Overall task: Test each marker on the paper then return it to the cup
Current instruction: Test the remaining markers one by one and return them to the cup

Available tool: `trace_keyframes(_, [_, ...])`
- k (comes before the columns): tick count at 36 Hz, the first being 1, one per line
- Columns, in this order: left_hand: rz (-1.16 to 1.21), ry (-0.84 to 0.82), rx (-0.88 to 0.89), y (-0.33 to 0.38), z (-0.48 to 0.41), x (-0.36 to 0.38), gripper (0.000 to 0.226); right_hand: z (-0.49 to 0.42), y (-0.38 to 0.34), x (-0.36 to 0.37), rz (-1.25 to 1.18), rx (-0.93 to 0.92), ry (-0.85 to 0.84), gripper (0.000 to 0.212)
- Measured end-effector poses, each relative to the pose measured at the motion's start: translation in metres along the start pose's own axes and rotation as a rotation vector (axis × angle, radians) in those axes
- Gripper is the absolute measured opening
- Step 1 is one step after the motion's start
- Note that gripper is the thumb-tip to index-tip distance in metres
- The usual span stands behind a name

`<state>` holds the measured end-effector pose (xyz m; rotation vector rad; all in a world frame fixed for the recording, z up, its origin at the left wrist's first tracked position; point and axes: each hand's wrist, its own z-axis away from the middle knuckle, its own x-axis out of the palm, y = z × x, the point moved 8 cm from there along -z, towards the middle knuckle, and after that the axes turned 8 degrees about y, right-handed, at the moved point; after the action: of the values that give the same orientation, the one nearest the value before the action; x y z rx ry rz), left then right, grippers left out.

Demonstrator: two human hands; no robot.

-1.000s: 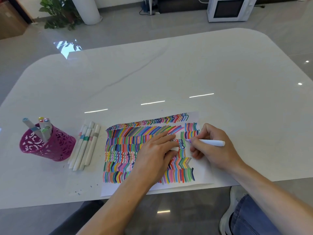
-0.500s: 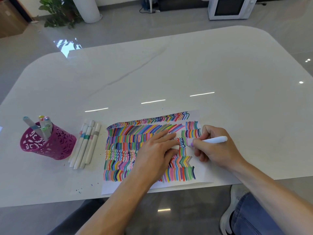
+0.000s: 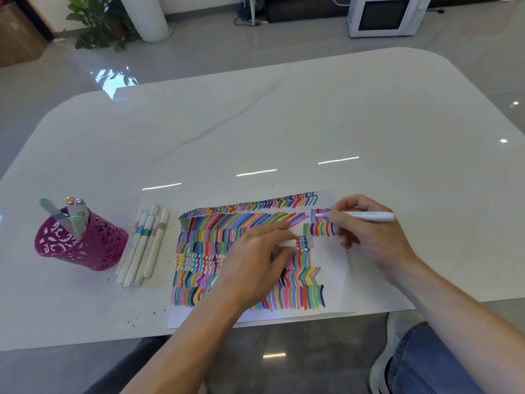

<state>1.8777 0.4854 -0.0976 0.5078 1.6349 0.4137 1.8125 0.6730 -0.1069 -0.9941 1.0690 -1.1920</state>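
A white sheet of paper (image 3: 331, 257), covered with many coloured strokes, lies at the table's near edge. My right hand (image 3: 369, 231) holds a white marker (image 3: 366, 216) with a light purple tip over the paper's upper right corner. My left hand (image 3: 255, 260) rests flat on the middle of the paper, with a small white cap (image 3: 287, 243) under its fingertips. A magenta perforated cup (image 3: 82, 245) stands at the left with several markers (image 3: 74, 213) upright in it. Several more white markers (image 3: 145, 245) lie side by side between the cup and the paper.
The white glossy table (image 3: 284, 123) reaches far behind the paper. Small ink specks mark the tabletop near its front edge left of the paper. On the floor beyond stand a white microwave (image 3: 383, 14), a potted plant (image 3: 99, 21) and a white column (image 3: 145, 15).
My right hand has carried the marker up and to the right, from the small blue squiggle near the paper's middle to the upper right corner. My left hand has stayed on the paper.
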Motion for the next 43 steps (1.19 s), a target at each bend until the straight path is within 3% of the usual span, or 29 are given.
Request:
trace_keyframes(4, [0.069,0.077,-0.056,-0.002,-0.002,-0.013,0.029,0.003,-0.012,0.002,-0.009,-0.063,-0.005,0.003])
trace_keyframes(8, [0.263,0.147,-0.168,-0.006,-0.003,-0.021,0.032,0.01,-0.022,0.006,-0.098,-0.06,-0.011,0.019])
trace_keyframes(15, [0.48,0.072,-0.318,-0.013,-0.001,-0.009,0.034,0.017,-0.032,0.011,-0.133,-0.098,-0.04,0.015])
trace_keyframes(20, [0.475,0.029,-0.295,-0.009,-0.002,-0.005,0.023,0.018,-0.029,0.015,-0.134,-0.089,-0.074,0.013])
trace_keyframes(34, [0.441,-0.009,-0.203,-0.001,-0.002,-0.003,0.019,0.019,-0.017,0.027,-0.067,-0.094,-0.15,0.012])
trace_keyframes(43, [0.427,0.07,-0.174,-0.002,0.0,-0.008,0.019,0.022,-0.018,0.032,-0.114,-0.096,-0.155,0.014])
